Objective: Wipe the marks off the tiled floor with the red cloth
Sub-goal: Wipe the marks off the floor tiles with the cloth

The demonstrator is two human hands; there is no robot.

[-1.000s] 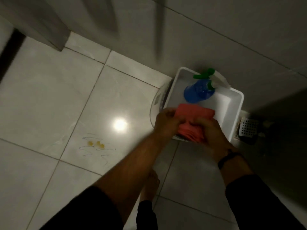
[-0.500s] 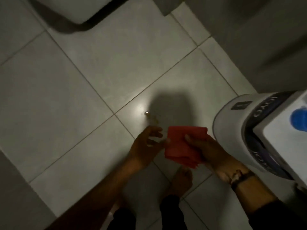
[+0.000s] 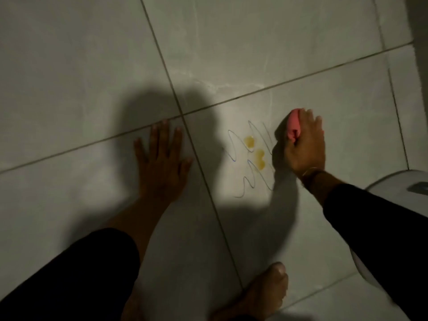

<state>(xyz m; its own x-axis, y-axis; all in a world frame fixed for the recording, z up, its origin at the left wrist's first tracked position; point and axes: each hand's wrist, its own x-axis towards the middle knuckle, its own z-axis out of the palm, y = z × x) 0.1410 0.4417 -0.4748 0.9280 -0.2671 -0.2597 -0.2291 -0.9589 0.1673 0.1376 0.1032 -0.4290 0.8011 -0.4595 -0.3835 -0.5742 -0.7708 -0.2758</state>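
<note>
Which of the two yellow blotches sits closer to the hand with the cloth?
The lower blotch, just left of the right hand gripping the red cloth; the upper blotch lies farther left.

The marks lie on the floor between the hands (left hand flat, right hand just beside them).

The floor tiles are pale grey-white with faint marbled streaks, split by dark grout lines. The scribbled pen marks are thin blue zigzags; two amber-yellow blotches sit among them. The cloth is pinkish red. Both sleeves are black. A white and grey bin shows at the right edge.
</note>
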